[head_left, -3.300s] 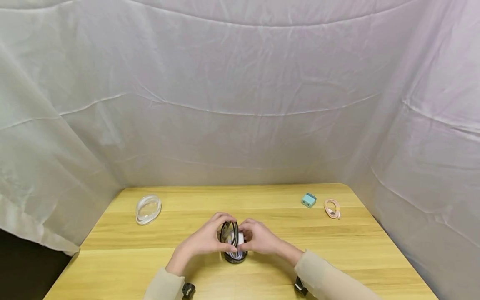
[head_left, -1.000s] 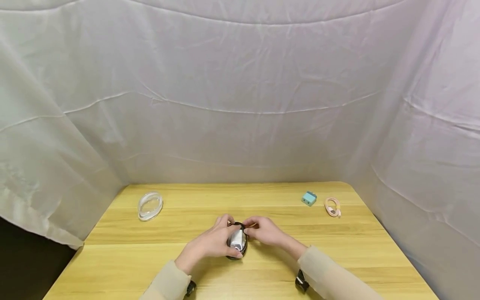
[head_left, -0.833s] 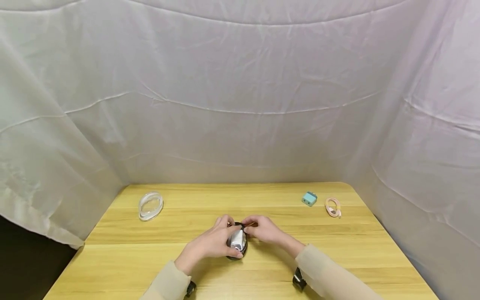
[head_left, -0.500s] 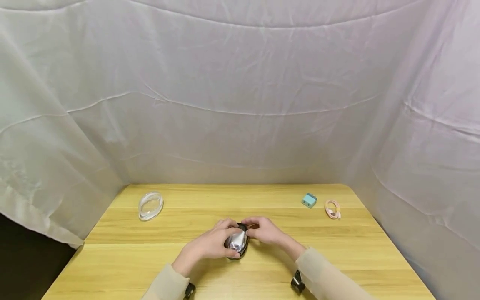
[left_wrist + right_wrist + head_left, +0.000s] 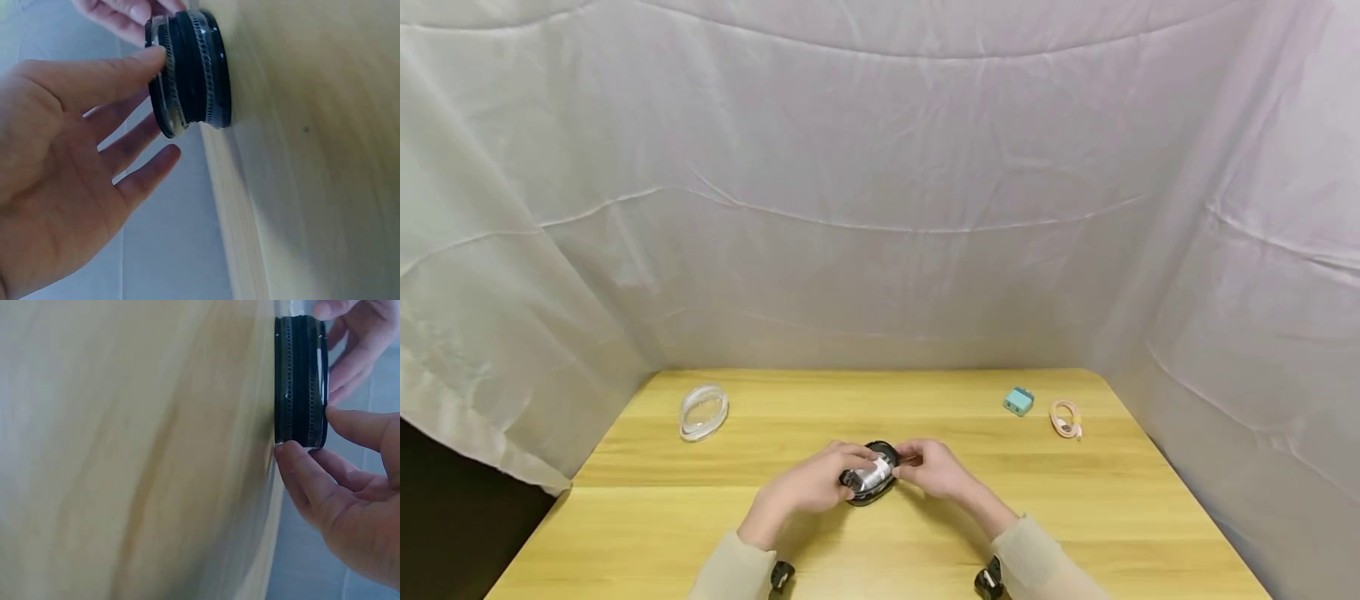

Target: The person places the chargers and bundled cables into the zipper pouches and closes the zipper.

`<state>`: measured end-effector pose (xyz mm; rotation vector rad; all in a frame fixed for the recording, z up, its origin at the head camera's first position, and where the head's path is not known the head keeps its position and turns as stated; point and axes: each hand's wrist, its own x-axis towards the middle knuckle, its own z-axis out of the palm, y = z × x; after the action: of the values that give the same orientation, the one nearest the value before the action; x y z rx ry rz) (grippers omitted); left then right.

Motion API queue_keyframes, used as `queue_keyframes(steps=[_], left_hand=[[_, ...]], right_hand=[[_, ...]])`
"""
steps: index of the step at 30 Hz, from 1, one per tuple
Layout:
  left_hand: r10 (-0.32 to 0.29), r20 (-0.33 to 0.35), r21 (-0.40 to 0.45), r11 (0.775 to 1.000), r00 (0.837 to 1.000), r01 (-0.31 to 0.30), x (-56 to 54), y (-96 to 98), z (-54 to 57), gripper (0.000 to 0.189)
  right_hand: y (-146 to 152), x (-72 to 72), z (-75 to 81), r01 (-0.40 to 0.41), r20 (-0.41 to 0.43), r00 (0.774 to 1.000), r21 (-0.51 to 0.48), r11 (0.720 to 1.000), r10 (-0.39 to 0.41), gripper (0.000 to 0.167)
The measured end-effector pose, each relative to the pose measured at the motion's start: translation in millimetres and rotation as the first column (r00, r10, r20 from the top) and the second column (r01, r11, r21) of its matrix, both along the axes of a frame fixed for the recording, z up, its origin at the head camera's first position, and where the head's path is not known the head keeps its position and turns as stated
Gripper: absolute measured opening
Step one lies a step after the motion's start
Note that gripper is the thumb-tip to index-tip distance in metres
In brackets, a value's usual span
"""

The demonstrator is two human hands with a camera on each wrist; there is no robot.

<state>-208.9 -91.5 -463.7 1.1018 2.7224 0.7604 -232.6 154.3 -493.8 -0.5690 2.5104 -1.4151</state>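
Note:
A small oval zip case [image 5: 874, 478] with black rims and a clear top lies on the table between the hands. Something silvery-white shows through its lid. Two rows of zipper teeth run round its black side [image 5: 192, 72] in the left wrist view, where the lid looks closed down. My left hand [image 5: 811, 483] holds the case from the left, thumb on the near edge and fingers over the far part. From the right, my right hand [image 5: 936, 471] pinches the case's edge with thumb and fingertips. Whether it has a zipper pull between them is hidden.
On the wooden table [image 5: 700, 533], a coiled white cable [image 5: 703, 412] lies at the back left. A teal charger plug [image 5: 1018, 401] and a coiled pink cable [image 5: 1065, 418] lie at the back right. Grey cloth [image 5: 880, 275] hangs behind and at both sides.
The zip case's lid, raised about three seconds ago, now lies down over the contents. In the last half second the case has turned a little, and my right hand has shifted slightly right.

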Motion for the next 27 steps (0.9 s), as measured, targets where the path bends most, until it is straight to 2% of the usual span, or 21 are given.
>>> queue_keyframes(steps=[5,10,17,22,27], left_hand=[[0.022,0.017,0.007,1.0,1.0,-0.022,-6.3,-1.0,-0.5,0.051],[0.036,0.075,0.044,0.998,0.997,-0.039,-10.4,-0.1,-3.2,0.038],[0.032,0.126,0.101,0.994,0.992,-0.045,-9.1,-5.0,-1.9,0.031],[0.044,0.172,0.127,0.99,0.984,-0.067,-8.9,-5.3,-2.0,0.032],[0.046,0.185,0.128,0.989,0.982,-0.071,-14.0,-6.1,-4.3,0.032]], right_hand=[[2.6,4.9,5.3,0.01,0.026,1.0,0.0,1.0,-0.01,0.037],[6.0,13.7,7.7,-0.013,0.053,0.999,0.011,1.0,0.012,0.04],[9.1,20.7,6.6,-0.063,0.117,0.991,-0.028,0.998,0.066,0.042],[14.9,14.0,5.9,-0.073,0.096,0.992,-0.034,0.997,0.076,0.041],[14.6,-4.3,5.1,-0.108,0.055,0.993,-0.005,0.994,0.108,0.041]])
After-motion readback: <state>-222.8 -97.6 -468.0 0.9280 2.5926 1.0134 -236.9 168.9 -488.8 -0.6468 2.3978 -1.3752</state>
